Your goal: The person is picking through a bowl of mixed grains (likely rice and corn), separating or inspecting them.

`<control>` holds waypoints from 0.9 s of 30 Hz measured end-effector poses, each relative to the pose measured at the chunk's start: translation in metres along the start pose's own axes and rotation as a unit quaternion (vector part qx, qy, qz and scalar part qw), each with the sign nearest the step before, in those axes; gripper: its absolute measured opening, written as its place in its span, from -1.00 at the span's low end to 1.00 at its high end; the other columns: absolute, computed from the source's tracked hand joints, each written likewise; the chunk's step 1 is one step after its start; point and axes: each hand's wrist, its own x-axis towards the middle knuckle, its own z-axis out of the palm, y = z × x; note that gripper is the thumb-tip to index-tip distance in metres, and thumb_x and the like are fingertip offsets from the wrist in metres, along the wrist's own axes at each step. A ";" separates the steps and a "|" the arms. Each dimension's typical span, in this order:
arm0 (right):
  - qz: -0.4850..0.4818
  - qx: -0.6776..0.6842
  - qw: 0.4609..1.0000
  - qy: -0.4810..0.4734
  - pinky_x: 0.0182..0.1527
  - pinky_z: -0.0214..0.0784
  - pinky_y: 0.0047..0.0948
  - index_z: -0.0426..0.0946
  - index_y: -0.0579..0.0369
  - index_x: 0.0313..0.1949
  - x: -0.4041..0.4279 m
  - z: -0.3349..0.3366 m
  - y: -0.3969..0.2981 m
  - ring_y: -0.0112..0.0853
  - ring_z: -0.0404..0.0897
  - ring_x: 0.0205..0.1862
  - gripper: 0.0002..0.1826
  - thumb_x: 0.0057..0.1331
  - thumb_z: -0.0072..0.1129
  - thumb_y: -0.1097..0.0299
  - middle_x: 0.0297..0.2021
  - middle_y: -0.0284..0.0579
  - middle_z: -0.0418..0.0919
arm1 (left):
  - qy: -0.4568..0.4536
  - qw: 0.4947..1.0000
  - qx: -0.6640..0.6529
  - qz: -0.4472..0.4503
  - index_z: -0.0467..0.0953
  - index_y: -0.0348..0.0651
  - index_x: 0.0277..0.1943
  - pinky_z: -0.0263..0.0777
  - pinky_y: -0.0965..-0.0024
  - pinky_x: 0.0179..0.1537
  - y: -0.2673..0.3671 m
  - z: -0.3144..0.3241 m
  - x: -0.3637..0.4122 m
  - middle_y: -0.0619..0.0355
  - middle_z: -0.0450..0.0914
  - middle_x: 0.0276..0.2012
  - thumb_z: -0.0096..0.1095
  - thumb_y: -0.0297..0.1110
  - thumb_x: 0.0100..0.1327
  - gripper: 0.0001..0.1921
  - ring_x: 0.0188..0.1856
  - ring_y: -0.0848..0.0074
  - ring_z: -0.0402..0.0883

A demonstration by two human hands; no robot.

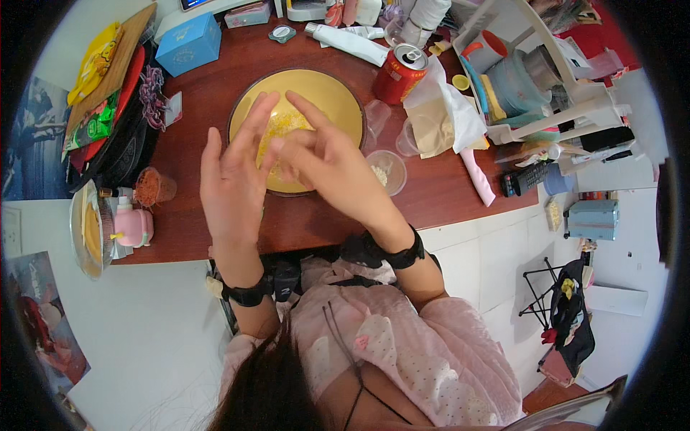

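Observation:
My left hand [237, 172] is raised over the near left part of a round yellow plate or shallow bowl [323, 86], its fingers spread. Beside it, my right hand [329, 161] reaches in from the right, forefinger extended and the other fingers bent; the hands are close, and whether they touch is unclear. Beneath them, yellow and pale crumbs [285, 123] lie in the dish. Neither hand shows anything held. A clear plastic cup [396, 171] with pale bits inside stands just right of my right hand.
A red drink can [400, 75] and white tubes [353, 46] are behind right. Clear cups [375, 116] lie near crumpled paper packaging [431, 121]. A blue box [190, 46] stands back left; a pink bottle [135, 226] and a cup of reddish shreds [156, 186] are at left.

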 end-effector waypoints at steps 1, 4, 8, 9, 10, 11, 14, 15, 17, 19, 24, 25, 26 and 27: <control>0.050 0.140 0.989 -0.008 -0.28 0.46 -0.45 0.18 0.42 0.33 0.003 0.001 0.003 -0.42 0.65 -0.32 -0.35 0.39 0.15 0.29 -0.28 -0.07 0.67 | 0.002 0.998 0.068 0.014 0.29 -0.30 0.39 -0.18 0.16 0.48 -0.001 0.000 0.001 0.00 0.08 0.50 -0.56 0.10 0.51 -0.29 0.52 0.28 -0.01; -0.023 0.161 0.986 0.039 -0.16 0.50 -0.53 0.15 0.43 0.34 0.009 0.007 0.009 -0.45 0.65 -0.19 -0.41 0.46 0.06 0.32 -0.08 -0.06 0.62 | 0.008 0.986 0.164 0.036 0.43 -0.29 0.29 -0.20 0.16 0.48 -0.004 -0.003 0.000 0.04 0.13 0.48 -0.62 0.12 0.52 -0.26 0.51 0.31 0.03; -0.006 0.219 0.976 0.000 0.00 0.53 -0.53 0.19 0.45 0.31 0.013 -0.004 0.009 -0.37 0.67 -0.12 -0.51 0.49 -0.03 0.41 -0.02 0.04 0.58 | 0.017 0.963 0.262 0.057 0.56 -0.24 0.18 -0.18 0.20 0.48 -0.005 -0.004 -0.002 0.03 0.16 0.47 -0.63 0.12 0.53 -0.24 0.48 0.28 0.10; 0.024 0.226 0.973 -0.029 0.07 0.51 -0.49 0.25 0.45 0.28 0.013 -0.008 0.006 -0.34 0.66 -0.04 -0.55 0.50 -0.05 0.42 -0.01 0.04 0.58 | 0.018 0.963 0.262 0.059 0.56 -0.24 0.18 -0.18 0.20 0.48 -0.004 -0.004 -0.002 0.03 0.16 0.47 -0.63 0.12 0.53 -0.24 0.48 0.28 0.10; 0.053 0.233 0.969 -0.059 0.15 0.50 -0.46 0.31 0.44 0.24 0.013 -0.009 0.004 -0.31 0.64 0.03 -0.60 0.51 -0.08 0.44 0.00 0.04 0.58 | 0.020 0.961 0.267 0.063 0.57 -0.25 0.17 -0.14 0.23 0.47 -0.004 -0.004 -0.002 0.01 0.17 0.46 -0.61 0.10 0.54 -0.26 0.48 0.27 0.11; 0.052 0.233 0.969 -0.061 0.15 0.50 -0.46 0.31 0.44 0.24 0.014 -0.008 0.003 -0.31 0.64 0.03 -0.60 0.51 -0.08 0.44 0.00 0.04 0.58 | 0.022 0.960 0.273 0.066 0.58 -0.25 0.16 -0.10 0.26 0.46 -0.003 -0.004 -0.003 -0.01 0.18 0.46 -0.60 0.08 0.55 -0.27 0.47 0.25 0.12; 0.039 0.212 0.976 -0.042 0.10 0.53 -0.50 0.40 0.46 0.15 0.015 -0.007 0.004 -0.31 0.67 -0.01 -0.65 0.50 -0.05 0.44 -0.02 0.06 0.60 | 0.034 0.914 0.391 0.106 0.60 -0.32 0.12 -0.04 0.29 0.43 -0.001 -0.005 -0.001 -0.05 0.23 0.43 -0.57 0.03 0.55 -0.29 0.46 0.25 0.16; 0.036 0.211 0.976 -0.033 0.08 0.55 -0.47 0.41 0.47 0.11 0.015 -0.007 0.004 -0.30 0.67 -0.03 -0.68 0.50 -0.06 0.47 -0.04 0.08 0.60 | 0.035 0.913 0.391 0.107 0.60 -0.32 0.12 -0.04 0.29 0.43 0.000 -0.003 -0.001 -0.05 0.23 0.43 -0.57 0.03 0.55 -0.29 0.46 0.25 0.16; 0.032 0.209 0.977 -0.026 0.07 0.57 -0.45 0.41 0.49 0.07 0.015 -0.006 0.005 -0.30 0.67 -0.04 -0.71 0.49 -0.07 0.49 -0.05 0.09 0.60 | 0.059 0.883 0.454 0.104 0.65 -0.34 0.04 -0.01 0.29 0.41 0.004 0.003 -0.002 -0.07 0.31 0.38 -0.47 -0.04 0.55 -0.34 0.45 0.25 0.17; 0.030 0.202 0.979 -0.009 0.03 0.58 -0.46 0.43 0.50 0.04 0.015 -0.005 0.006 -0.31 0.68 -0.07 -0.73 0.48 -0.05 0.50 -0.09 0.07 0.63 | 0.066 0.884 0.451 0.108 0.66 -0.34 0.02 -0.01 0.29 0.41 0.008 0.005 -0.003 -0.07 0.34 0.37 -0.41 -0.08 0.55 -0.38 0.43 0.26 0.21; -0.013 0.142 0.990 0.018 -0.07 0.60 -0.50 0.48 0.48 -0.01 0.010 -0.003 0.007 -0.37 0.70 -0.14 -0.77 0.44 0.03 0.53 -0.19 0.04 0.68 | 0.057 0.919 0.381 0.085 0.68 -0.34 -0.01 0.04 0.30 0.39 0.018 0.006 -0.003 -0.06 0.41 0.32 -0.27 -0.17 0.53 -0.48 0.37 0.27 0.31; -0.034 0.112 0.993 0.030 -0.10 0.59 -0.52 0.49 0.47 -0.03 0.009 -0.003 0.007 -0.39 0.71 -0.16 -0.78 0.42 0.06 0.54 -0.22 0.03 0.69 | 0.042 0.908 0.406 0.095 0.67 -0.35 -0.01 0.06 0.30 0.37 0.021 0.005 -0.002 -0.06 0.42 0.32 -0.25 -0.17 0.52 -0.50 0.35 0.27 0.34; -0.035 0.112 0.993 0.028 -0.10 0.59 -0.52 0.49 0.47 -0.03 0.008 -0.003 0.006 -0.39 0.71 -0.16 -0.78 0.42 0.06 0.54 -0.22 0.03 0.69 | 0.027 0.897 0.429 0.105 0.67 -0.36 -0.01 0.09 0.30 0.36 0.022 0.005 -0.001 -0.06 0.42 0.31 -0.22 -0.18 0.52 -0.51 0.33 0.28 0.36; -0.044 0.094 0.994 0.043 -0.12 0.59 -0.53 0.51 0.45 -0.04 0.008 -0.004 0.005 -0.41 0.71 -0.17 -0.79 0.41 0.08 0.54 -0.24 0.01 0.70 | 0.029 0.896 0.430 0.108 0.67 -0.36 -0.01 0.09 0.30 0.36 0.023 0.006 -0.001 -0.06 0.42 0.31 -0.22 -0.18 0.52 -0.51 0.33 0.28 0.36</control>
